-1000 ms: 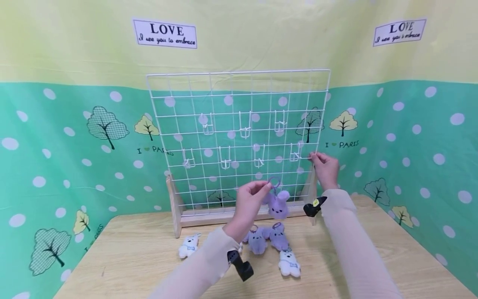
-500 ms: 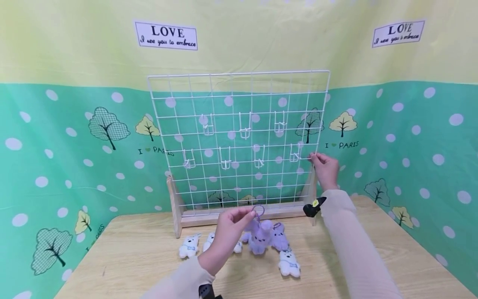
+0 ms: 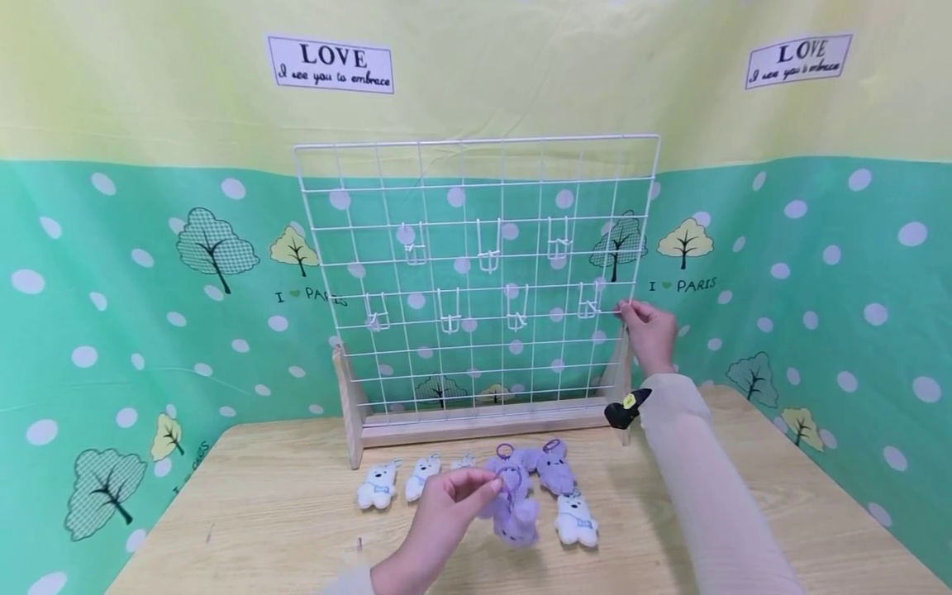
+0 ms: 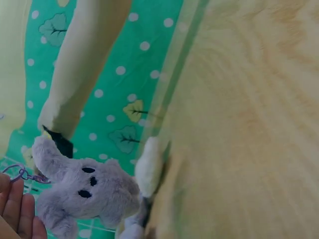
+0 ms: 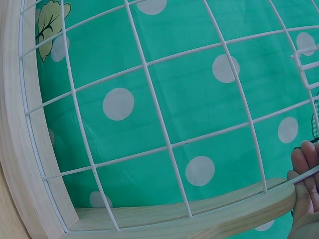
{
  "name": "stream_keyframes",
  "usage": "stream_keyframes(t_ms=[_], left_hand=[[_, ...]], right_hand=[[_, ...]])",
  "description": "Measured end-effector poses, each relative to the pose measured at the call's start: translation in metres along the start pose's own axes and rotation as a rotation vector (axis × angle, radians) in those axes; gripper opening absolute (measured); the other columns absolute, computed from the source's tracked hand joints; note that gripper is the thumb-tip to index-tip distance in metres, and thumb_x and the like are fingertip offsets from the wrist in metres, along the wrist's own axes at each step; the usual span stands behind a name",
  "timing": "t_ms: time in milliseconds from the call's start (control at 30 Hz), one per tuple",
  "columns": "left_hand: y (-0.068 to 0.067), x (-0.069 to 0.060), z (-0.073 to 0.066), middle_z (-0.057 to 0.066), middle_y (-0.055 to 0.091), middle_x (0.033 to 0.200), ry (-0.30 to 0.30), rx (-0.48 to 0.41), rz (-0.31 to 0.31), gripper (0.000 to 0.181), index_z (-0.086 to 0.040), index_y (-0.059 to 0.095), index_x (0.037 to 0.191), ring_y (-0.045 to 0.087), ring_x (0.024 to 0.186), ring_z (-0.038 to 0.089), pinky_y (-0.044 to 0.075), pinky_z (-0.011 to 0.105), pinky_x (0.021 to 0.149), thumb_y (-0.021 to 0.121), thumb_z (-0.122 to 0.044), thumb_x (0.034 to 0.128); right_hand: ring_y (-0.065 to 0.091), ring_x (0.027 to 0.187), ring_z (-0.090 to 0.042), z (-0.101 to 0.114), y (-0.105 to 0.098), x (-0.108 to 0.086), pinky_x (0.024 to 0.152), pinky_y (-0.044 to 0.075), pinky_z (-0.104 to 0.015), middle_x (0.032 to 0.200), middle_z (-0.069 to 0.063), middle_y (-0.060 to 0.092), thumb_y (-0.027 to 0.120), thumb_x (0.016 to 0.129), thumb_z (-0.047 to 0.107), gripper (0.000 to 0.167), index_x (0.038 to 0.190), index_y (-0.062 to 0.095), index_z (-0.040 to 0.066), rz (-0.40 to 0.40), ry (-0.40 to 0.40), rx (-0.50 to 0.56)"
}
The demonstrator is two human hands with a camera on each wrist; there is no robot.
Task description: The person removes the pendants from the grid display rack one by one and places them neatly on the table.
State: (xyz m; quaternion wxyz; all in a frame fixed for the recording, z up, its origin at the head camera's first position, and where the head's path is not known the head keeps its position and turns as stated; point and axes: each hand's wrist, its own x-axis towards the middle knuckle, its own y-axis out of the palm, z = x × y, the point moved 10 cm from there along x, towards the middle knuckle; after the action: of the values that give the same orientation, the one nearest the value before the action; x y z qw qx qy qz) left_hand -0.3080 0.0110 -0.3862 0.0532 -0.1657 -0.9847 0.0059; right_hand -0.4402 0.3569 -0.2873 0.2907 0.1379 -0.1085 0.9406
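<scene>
My left hand (image 3: 439,521) pinches the purple ring of a fuzzy purple plush keychain (image 3: 516,522), which hangs low over the table. In the left wrist view the same keychain (image 4: 94,191) shows its long ears and dark eyes, with the ring (image 4: 19,172) at the fingertips. My right hand (image 3: 649,337) grips the right edge of the white wire grid rack (image 3: 476,141). The right wrist view shows those fingers (image 5: 311,155) around the edge wire. Behind the held keychain lie two more purple plush keychains, one at the right (image 3: 555,473) and one partly covered.
White bear keychains lie on the table (image 3: 245,529): one (image 3: 377,487) at far left, one (image 3: 576,521) at front right, others between. Several white wire hooks (image 3: 450,323) hang on the grid in two rows. A wooden base (image 3: 476,426) supports it. Patterned cloth (image 3: 818,273) surrounds the table.
My left hand has come down and toward me, away from the grid, with the purple plush keychain. The right hand has stayed at the grid's edge.
</scene>
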Motion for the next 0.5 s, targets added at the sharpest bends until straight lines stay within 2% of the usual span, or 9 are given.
stream_keyframes(t_ms=[167,267,367,500], left_hand=[[0.006,-0.013,0.014,0.012,0.07,0.096,-0.001,-0.014,0.075,0.025,0.008,0.065,0.099,0.063,0.083,0.006,0.05,0.018,0.077,0.066,-0.014,0.0874],[0.009,-0.016,0.019,0.016,0.069,0.099,0.012,-0.011,0.102,0.024,0.009,0.064,0.099,0.064,0.085,0.005,0.05,0.017,0.078,0.065,-0.013,0.0886],[0.012,-0.014,0.023,0.017,0.069,0.1,0.011,-0.009,0.111,0.025,0.01,0.064,0.1,0.063,0.085,0.005,0.05,0.017,0.077,0.064,-0.013,0.089],[0.014,-0.006,0.027,0.013,0.069,0.098,-0.003,-0.015,0.089,0.026,0.008,0.064,0.102,0.062,0.083,0.006,0.05,0.018,0.076,0.065,-0.014,0.0884]], right_hand=[[0.064,0.101,-0.012,0.0,0.001,0.0,0.089,0.049,-0.023,0.118,-0.014,0.064,0.059,0.093,0.031,0.037,0.121,0.062,0.007,0.003,0.004,0.01],[0.064,0.101,-0.012,-0.001,0.001,0.0,0.089,0.049,-0.023,0.118,-0.014,0.064,0.059,0.093,0.03,0.036,0.121,0.062,0.007,0.002,0.006,0.02],[0.064,0.102,-0.012,-0.001,0.001,0.0,0.089,0.049,-0.023,0.118,-0.014,0.064,0.059,0.093,0.029,0.036,0.121,0.061,0.007,0.0,0.003,0.025],[0.064,0.101,-0.012,0.0,0.001,0.0,0.089,0.049,-0.024,0.117,-0.013,0.065,0.059,0.092,0.031,0.037,0.12,0.062,0.007,-0.005,-0.005,0.017]])
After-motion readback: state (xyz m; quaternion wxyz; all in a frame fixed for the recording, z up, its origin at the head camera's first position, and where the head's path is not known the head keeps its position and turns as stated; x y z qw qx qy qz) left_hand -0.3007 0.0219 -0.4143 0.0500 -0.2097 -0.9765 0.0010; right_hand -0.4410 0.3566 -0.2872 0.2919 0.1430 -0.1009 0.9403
